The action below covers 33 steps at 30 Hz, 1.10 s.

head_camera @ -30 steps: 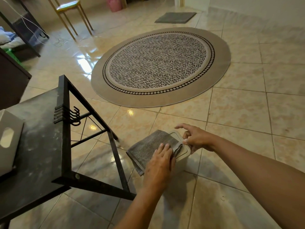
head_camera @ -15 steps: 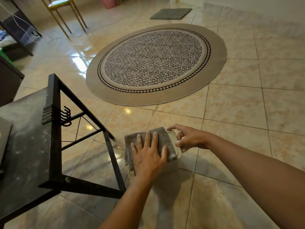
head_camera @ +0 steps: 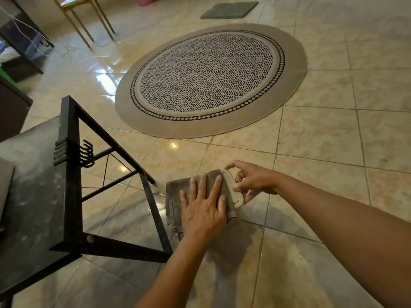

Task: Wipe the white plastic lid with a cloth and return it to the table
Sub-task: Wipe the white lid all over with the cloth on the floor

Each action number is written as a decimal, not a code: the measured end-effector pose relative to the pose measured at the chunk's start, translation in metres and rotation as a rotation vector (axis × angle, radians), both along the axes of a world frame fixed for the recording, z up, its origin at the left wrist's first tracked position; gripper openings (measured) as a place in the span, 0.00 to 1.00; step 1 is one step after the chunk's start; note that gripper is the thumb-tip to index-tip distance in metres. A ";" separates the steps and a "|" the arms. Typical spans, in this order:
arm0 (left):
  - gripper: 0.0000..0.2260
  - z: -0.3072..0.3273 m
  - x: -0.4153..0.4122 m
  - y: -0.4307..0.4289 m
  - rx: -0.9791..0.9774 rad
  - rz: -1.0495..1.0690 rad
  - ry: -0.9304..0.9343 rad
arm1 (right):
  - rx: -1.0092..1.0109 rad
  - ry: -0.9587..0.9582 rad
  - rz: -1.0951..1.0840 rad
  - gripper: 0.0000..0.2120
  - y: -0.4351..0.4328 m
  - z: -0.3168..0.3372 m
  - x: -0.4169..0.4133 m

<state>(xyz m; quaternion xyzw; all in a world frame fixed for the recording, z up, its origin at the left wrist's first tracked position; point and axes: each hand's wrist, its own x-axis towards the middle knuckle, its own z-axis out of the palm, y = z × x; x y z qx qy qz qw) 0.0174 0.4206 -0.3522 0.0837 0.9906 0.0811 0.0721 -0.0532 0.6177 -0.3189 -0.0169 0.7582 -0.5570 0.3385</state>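
Head view: left hand spread flat, pressing folded grey cloth onto white rectangular plastic lid, pinched at its edge by right hand, above tiled floor, beside dark metal-framed surface.

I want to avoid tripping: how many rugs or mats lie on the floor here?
2. A big round patterned rug lies mid-floor, beyond both hands. A small dark rectangular mat lies past it at the top edge. Others may lie outside the view.

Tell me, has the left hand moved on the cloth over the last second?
Yes. The left hand has slid across the cloth toward the black table frame, away from the right hand.
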 end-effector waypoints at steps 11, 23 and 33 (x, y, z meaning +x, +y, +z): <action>0.26 -0.005 -0.003 -0.012 -0.008 0.112 -0.012 | -0.036 -0.036 -0.002 0.32 -0.002 0.000 0.001; 0.26 -0.002 0.002 -0.013 -0.003 0.147 -0.018 | -0.064 -0.048 -0.022 0.33 -0.003 0.000 0.003; 0.25 0.002 -0.012 -0.012 -0.018 0.068 -0.026 | -0.034 -0.044 -0.052 0.31 -0.007 0.001 0.001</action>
